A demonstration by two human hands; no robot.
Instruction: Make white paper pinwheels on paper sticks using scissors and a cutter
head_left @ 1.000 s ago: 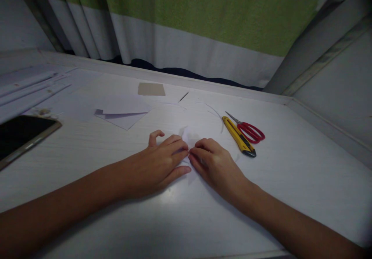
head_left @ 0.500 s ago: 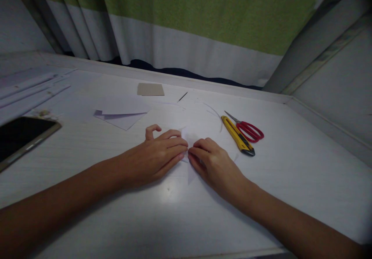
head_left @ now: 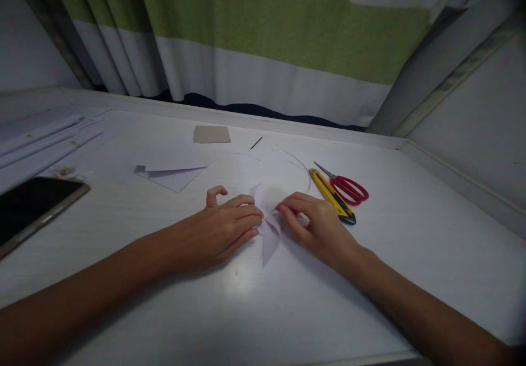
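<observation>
Far left of frame, upper part: pale long pieces (head_left: pixel 41 142), material unclear. Below them, cut by the left edge, a phone (head_left: pixel 35 207), screen dark, lying on the white tabletop (head_left: pixel 263 322). Left of centre: a white sheet (head_left: pixel 176 178) with a fold across it. Upper centre: a beige card (head_left: pixel 211 134), lying flat.

Centre: left hand (head_left: pixel 234 226), palm down, fingers nearly straight and together, little finger crooked up; fingertips rest over the left part of the folded paper. Underside hidden; cannot tell whether it grips.

Upper centre: a thin dark stick (head_left: pixel 255 143), slanted. Frame centre: folded paper (head_left: pixel 270 241), white, with pointed flaps, between the two hands. Just right of it: right hand (head_left: pixel 314 218), thumb and forefinger tips brought together on one point of the paper.

Right of centre: yellow cutter (head_left: pixel 326 188), lying diagonally; just beside it, red-handled scissors (head_left: pixel 351 189), tip towards upper left.
</observation>
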